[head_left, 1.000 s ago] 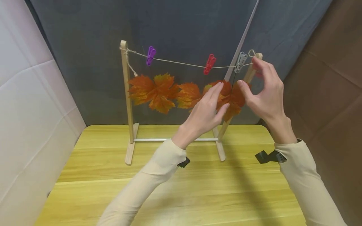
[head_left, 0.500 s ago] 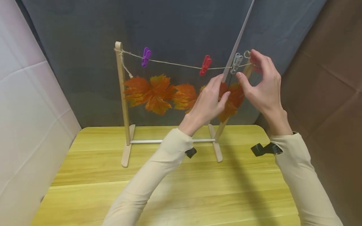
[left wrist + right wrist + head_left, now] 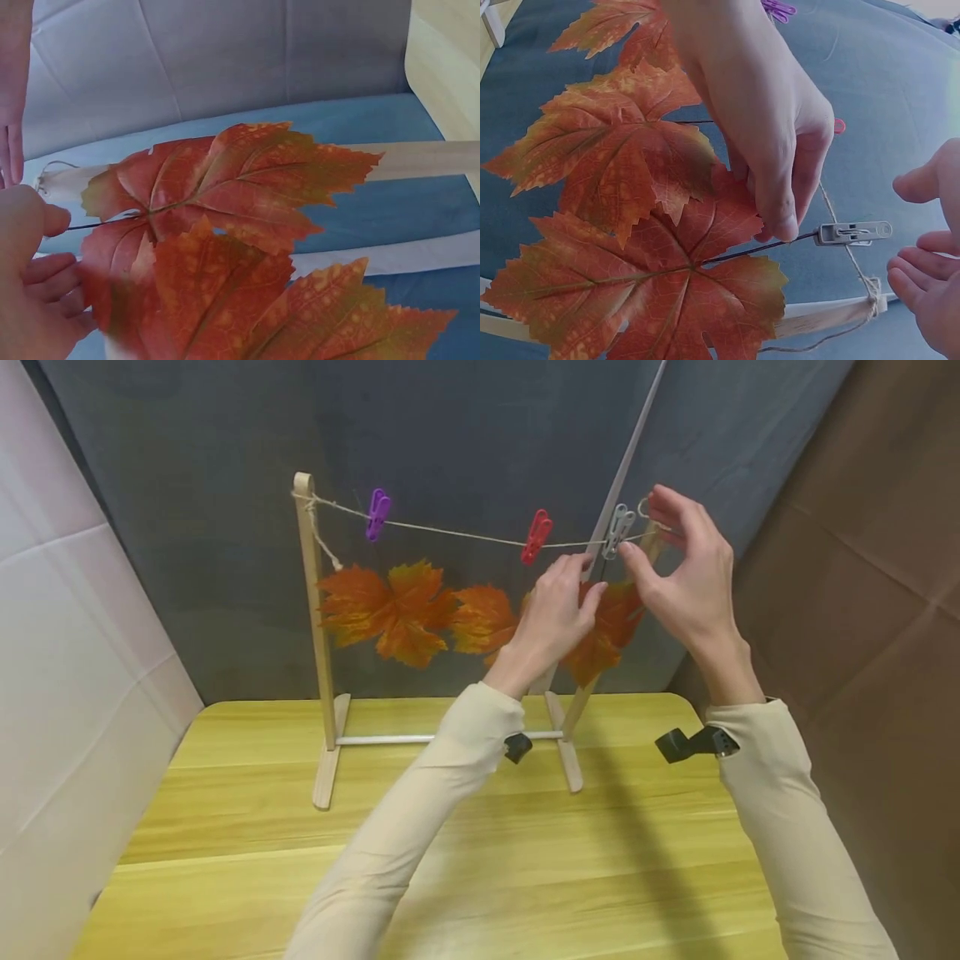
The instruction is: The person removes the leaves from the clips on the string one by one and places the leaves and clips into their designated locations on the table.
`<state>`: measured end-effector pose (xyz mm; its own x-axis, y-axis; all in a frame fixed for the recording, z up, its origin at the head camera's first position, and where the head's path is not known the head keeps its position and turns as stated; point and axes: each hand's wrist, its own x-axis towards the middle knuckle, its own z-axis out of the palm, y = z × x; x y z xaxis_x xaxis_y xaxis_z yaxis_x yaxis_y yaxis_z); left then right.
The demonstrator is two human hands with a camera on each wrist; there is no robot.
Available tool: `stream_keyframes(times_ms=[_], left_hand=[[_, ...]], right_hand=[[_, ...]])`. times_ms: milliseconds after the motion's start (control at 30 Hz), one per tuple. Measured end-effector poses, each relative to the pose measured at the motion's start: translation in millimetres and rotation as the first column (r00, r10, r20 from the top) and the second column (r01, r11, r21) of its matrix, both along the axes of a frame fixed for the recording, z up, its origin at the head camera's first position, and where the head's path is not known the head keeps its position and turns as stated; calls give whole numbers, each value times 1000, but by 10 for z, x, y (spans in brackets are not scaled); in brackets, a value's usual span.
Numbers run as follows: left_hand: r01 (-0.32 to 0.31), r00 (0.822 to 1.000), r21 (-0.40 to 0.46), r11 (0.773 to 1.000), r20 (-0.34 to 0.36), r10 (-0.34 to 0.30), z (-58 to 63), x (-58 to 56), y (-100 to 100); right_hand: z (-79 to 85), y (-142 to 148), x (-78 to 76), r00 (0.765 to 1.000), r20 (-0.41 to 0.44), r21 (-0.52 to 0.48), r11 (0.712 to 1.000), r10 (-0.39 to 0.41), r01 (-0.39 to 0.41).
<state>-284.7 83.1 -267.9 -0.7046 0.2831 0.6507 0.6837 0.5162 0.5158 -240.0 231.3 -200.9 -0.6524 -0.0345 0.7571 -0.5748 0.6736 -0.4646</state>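
A grey clothespin (image 3: 618,531) sits on the twine (image 3: 457,533) near the stand's right end. It grips the dark stem (image 3: 757,251) of an orange-red maple leaf (image 3: 675,277). My left hand (image 3: 551,614) is just below that clothespin, thumb and fingers bent around the stem with a gap between them; contact is unclear. To the clothespin's right is my right hand (image 3: 693,572), thumb and fingers spread, apart from the clip in the right wrist view (image 3: 934,247). Two more leaves (image 3: 390,614) hang to the left, below a red clothespin (image 3: 536,537) and a purple clothespin (image 3: 378,515).
The wooden stand (image 3: 318,627) rises at the back of the yellow wood-grain table (image 3: 247,827), its feet joined by a white bar (image 3: 386,740). Loose twine hangs from its left post. Behind is a dark cloth backdrop (image 3: 465,435), with cloth walls at both sides.
My left hand has moved up toward the grey clothespin, and its fingers have bent. My right hand stays near the line's right end, thumb closer to the clip. The view has shifted slightly right.
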Motion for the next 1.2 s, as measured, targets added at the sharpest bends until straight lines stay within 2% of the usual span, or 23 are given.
stream_keyframes(times_ms=[300, 533, 800, 1200], left_hand=[[-41, 998, 44, 998, -39, 43, -53, -48, 55], [-60, 997, 9, 998, -51, 60, -75, -73, 56], [-71, 995, 16, 997, -68, 72, -59, -94, 77], [-58, 998, 43, 997, -3, 58, -18, -81, 114]], right_hand=[[-1, -24, -63, 998, 62, 11, 1000, -7, 6], [-6, -54, -100, 992, 123, 12, 1000, -11, 10], [15, -68, -139, 986, 167, -9, 1000, 7, -6], [67, -95, -158, 970, 243, 15, 1000, -30, 27]])
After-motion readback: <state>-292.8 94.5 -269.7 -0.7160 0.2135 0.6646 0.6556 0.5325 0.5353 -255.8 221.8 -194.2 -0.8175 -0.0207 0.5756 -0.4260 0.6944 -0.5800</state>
